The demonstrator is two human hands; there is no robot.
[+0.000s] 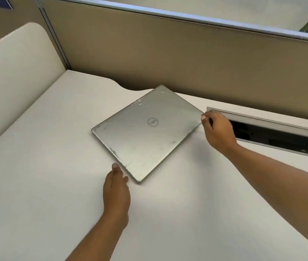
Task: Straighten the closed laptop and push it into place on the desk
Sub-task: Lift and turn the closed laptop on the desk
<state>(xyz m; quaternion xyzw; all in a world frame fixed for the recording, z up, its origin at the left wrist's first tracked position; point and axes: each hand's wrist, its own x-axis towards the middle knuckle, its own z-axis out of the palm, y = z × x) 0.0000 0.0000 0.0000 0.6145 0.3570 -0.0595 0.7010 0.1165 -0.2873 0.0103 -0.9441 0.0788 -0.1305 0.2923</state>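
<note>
The scuffed silver closed laptop (145,132) lies skewed on the white counter (36,185) (one corner toward the partition). The left hand (116,191) and right hand (218,132) touch opposite corners, grips loose, enclosing nothing; straightening and pushing remain.

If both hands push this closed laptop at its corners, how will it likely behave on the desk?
The laptop looks like a rigid slab, so it should pivot as one piece. Lying flat on the smooth white desk, it probably slides easily and will not tip. Its scuffed lid suggests scraping marks it.
</note>
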